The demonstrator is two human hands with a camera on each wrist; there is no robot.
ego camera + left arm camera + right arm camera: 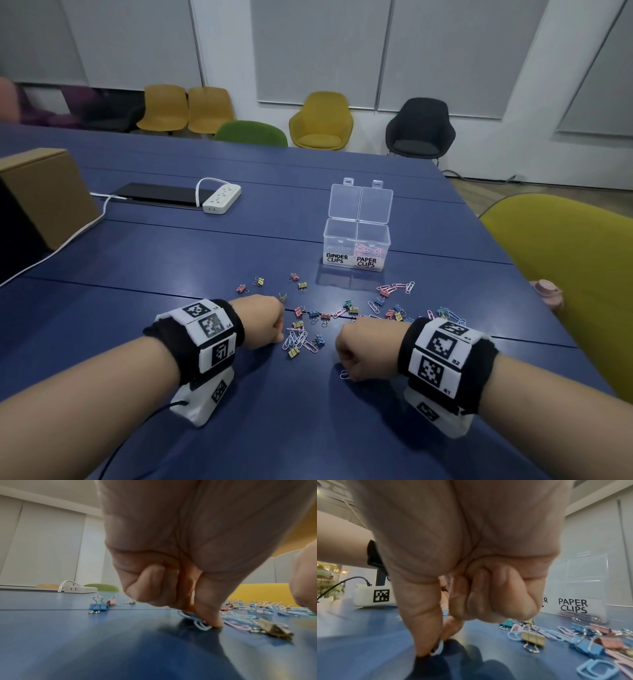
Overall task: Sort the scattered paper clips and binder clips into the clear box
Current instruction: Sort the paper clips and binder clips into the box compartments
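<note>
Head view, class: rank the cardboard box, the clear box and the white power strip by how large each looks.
1. cardboard box
2. clear box
3. white power strip

The cardboard box is cut off at the frame edge.

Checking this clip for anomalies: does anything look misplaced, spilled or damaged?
Nothing stands out. The loose clips on the table are the task's own scatter; the clear box stands upright, lids open, undamaged.

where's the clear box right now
In the head view the clear box stands open on the blue table, right of centre, just beyond the scattered clips.

The clear box (356, 240) reads "BINDER CLIPS" on its left compartment, "PAPER CLIPS" on its right.
</note>
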